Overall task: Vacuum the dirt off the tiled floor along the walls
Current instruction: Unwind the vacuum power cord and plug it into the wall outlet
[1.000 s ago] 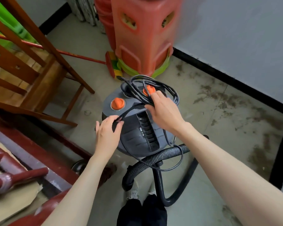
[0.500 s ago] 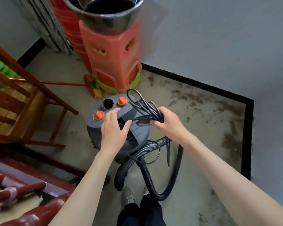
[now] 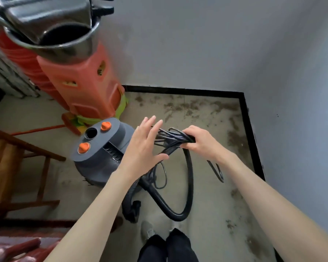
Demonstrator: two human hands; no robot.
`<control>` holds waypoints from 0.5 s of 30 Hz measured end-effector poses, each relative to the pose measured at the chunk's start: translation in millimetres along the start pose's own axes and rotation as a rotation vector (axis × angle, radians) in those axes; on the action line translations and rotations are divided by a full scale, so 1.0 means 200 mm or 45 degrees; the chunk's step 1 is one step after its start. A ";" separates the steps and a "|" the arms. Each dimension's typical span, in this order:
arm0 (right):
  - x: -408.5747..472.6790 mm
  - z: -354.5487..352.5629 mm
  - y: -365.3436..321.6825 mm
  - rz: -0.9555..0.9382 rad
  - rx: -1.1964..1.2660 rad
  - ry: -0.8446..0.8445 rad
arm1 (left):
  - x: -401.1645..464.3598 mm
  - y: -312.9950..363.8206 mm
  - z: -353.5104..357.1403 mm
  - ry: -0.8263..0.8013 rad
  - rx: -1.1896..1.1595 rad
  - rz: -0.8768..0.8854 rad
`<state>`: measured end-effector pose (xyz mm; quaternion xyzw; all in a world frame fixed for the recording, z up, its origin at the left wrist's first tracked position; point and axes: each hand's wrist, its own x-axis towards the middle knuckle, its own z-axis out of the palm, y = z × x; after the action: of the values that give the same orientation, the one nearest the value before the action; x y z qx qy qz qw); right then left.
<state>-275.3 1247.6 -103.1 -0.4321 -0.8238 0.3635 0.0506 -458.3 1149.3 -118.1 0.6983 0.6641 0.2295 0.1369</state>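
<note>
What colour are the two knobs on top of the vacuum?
Orange, on the grey vacuum: knobs, seen from the head camera.

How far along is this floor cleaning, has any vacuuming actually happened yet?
Not yet, it seems. The coiled power cord is off the grey vacuum and bunched in the right hand, with the open left hand beside it. The hose lies loose on the floor. Dirt lies along the walls, so unwinding, plugging in and all the vacuuming remain.

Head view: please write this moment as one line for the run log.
right hand: grips coiled cord | left hand: open beside cord | vacuum: on floor, hose looped | dirt: along walls
</note>
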 end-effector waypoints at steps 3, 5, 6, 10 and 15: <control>-0.13 -0.08 0.02 -0.054 0.000 0.028 | 0.11 0.13 0.04 -0.325 0.067 0.064; -0.21 -0.14 0.03 -0.094 -0.012 0.085 | 0.16 0.22 0.06 -0.459 -0.044 -0.021; -0.25 -0.17 0.04 -0.114 -0.014 0.119 | 0.17 0.25 0.07 -0.519 -0.115 -0.073; -0.42 -0.27 0.10 -0.106 -0.080 0.230 | 0.14 0.42 0.14 -0.605 -0.457 -0.246; -0.68 -0.31 0.24 -0.057 -0.262 0.626 | 0.05 0.67 0.29 -0.452 -0.814 -0.562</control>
<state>-133.1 1197.0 -58.4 -0.4919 -0.8287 0.1606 0.2132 -314.4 1155.6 -99.6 0.4907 0.6592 0.2652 0.5043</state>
